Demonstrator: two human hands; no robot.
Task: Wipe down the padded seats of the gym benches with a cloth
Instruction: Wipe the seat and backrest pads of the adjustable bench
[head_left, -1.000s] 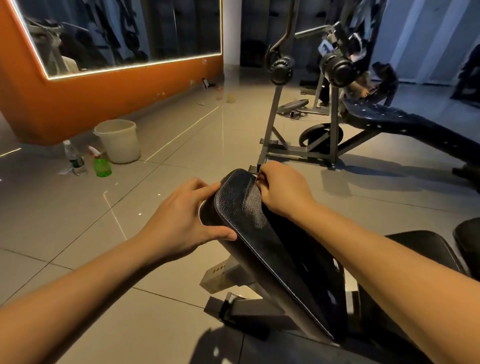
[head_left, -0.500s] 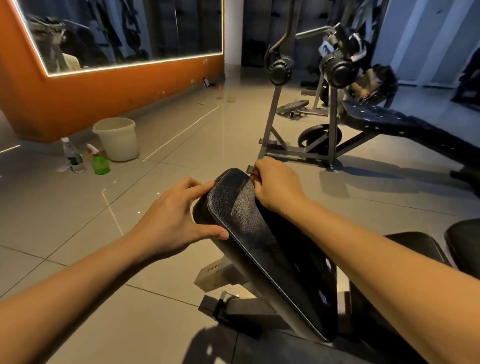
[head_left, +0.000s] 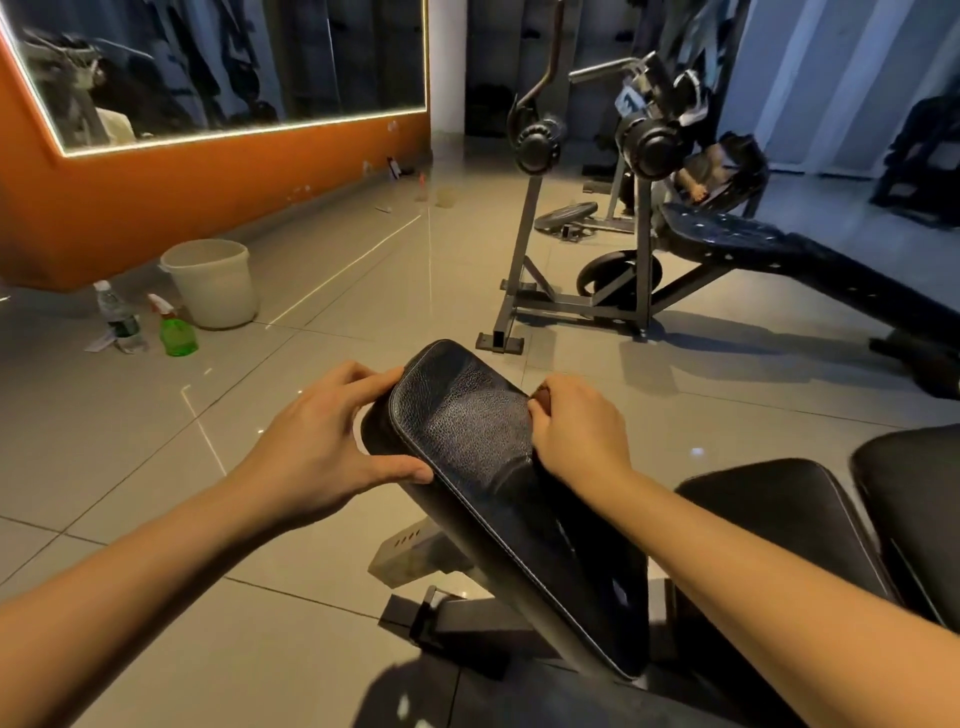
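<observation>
My left hand (head_left: 322, 447) grips the tilted backrest pad (head_left: 467, 415) at its upper left edge, with the thumb on the grained face and the fingers wrapped behind. My right hand (head_left: 576, 436) curls tightly over the opposite edge. The pad's rounded top end sits between both hands.

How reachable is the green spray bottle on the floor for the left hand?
Probably not: the left hand grips the black padded bench seat, and the green spray bottle stands far off across open floor.
</observation>
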